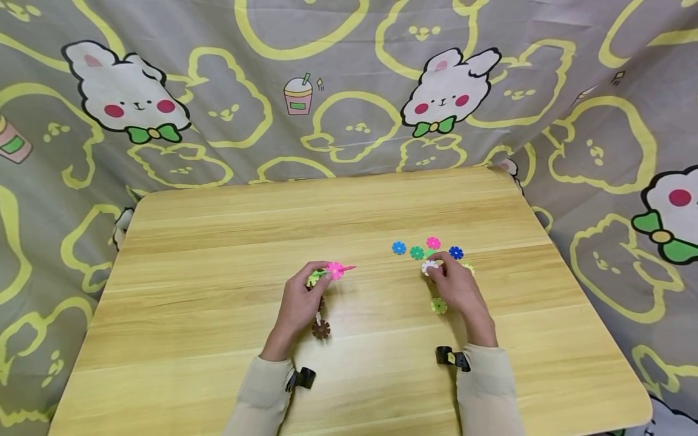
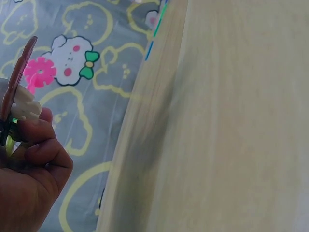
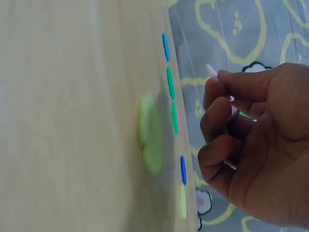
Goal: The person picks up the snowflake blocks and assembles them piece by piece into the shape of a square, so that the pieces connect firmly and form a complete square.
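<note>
L hand (image 1: 299,298): fingers grip interlocked slotted-disc assy (image 1: 335,270). R hand (image 1: 458,290): fingers pinch white slotted disc (image 1: 428,267). Rec.: leave slotted edge exposed; hold assy steady, min. force.

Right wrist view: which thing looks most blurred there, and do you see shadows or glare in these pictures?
Right wrist view: the yellow-green disc is blurred, while the right hand and its white disc look clearer; left wrist view: a long, soft-edged shadow crosses the table; head view: a pale sheen lies on the table between the hands.
</note>
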A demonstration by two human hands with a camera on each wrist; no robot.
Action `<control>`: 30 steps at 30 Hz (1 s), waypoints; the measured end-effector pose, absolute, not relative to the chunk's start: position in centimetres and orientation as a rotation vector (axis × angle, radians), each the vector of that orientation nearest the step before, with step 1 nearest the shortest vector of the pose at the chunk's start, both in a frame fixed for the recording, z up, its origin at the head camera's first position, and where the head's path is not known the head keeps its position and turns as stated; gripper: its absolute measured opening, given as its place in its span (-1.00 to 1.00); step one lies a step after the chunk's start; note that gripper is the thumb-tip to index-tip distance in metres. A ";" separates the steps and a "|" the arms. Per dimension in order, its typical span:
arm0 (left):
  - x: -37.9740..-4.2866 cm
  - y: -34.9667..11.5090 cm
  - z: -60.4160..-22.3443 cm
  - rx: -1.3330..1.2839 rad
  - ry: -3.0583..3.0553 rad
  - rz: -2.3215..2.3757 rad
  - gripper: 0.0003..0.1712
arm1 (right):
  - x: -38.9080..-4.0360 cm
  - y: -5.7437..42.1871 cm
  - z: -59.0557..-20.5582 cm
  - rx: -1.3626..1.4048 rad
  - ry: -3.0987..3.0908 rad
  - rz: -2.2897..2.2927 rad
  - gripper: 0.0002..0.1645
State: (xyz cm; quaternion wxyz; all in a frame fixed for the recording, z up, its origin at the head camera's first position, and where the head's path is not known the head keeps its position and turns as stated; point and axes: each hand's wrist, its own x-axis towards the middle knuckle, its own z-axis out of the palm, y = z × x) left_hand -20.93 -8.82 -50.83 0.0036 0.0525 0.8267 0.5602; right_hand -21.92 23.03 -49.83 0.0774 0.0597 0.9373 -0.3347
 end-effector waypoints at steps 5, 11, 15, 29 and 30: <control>-20.9 -8.8 -50.8 0.156 2.586 1.758 -0.69 | -22.2 21.6 -49.7 0.141 2.792 -1.114 -0.66; -20.9 -8.9 -50.8 0.158 2.587 1.754 -0.70 | -22.4 20.0 -49.5 0.061 2.767 -1.248 -0.66; -20.9 -8.9 -50.8 0.165 2.588 1.752 -0.71 | -22.6 18.8 -49.5 -0.005 2.716 -1.363 -0.67; -20.9 -8.9 -50.8 0.178 2.570 1.775 -0.71 | -22.8 14.8 -48.1 -0.231 2.485 -1.637 -0.64; -21.0 -8.9 -50.9 0.179 2.570 1.775 -0.71 | -22.8 14.6 -48.0 -0.238 2.482 -1.636 -0.65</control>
